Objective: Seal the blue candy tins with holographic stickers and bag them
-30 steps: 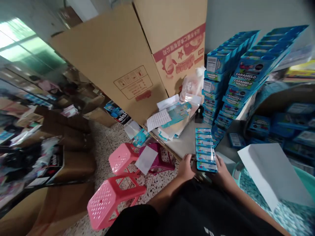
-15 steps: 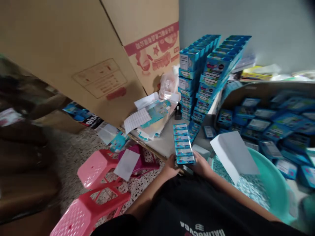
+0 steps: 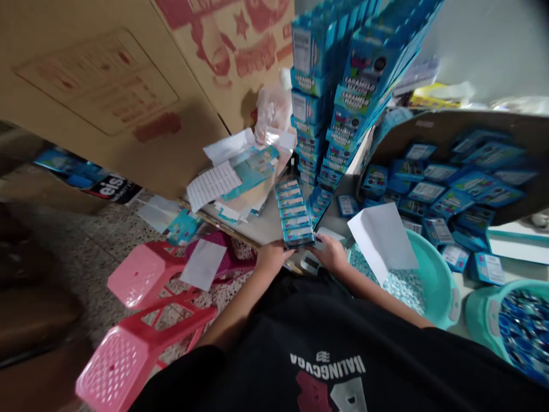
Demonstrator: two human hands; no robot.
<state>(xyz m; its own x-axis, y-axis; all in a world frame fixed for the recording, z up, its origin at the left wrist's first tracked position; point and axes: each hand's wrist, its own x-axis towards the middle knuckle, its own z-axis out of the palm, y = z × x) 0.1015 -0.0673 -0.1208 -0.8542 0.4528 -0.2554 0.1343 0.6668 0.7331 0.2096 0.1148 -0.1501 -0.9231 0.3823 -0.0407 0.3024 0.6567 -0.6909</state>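
Observation:
A row of small blue boxes (image 3: 295, 210), side by side like one pack, lies on the table with its near end toward me. My left hand (image 3: 273, 255) is closed on the near left corner of this row. At the near right corner my right hand (image 3: 329, 252) grips it, thumb and fingers drawn together. Just beyond the row stand tall stacks of blue caramel boxes (image 3: 315, 109). Left of it lie printed sheets and flat blue cardboard pieces (image 3: 251, 174). A small white device with a dark display (image 3: 309, 264) sits close to my right hand.
Large brown cartons (image 3: 98, 103) rise at the left. A turquoise tub (image 3: 433, 269) holds small pieces and a folded white card (image 3: 386, 240). Blue boxes fill an open carton (image 3: 532, 123); another tub (image 3: 476, 309) stands right. Pink stools (image 3: 139, 274) occupy the floor at left.
My view has tilted down and shifted, so the table things appear higher and a second tub shows at right. Both hands stay at the near end of the box row.

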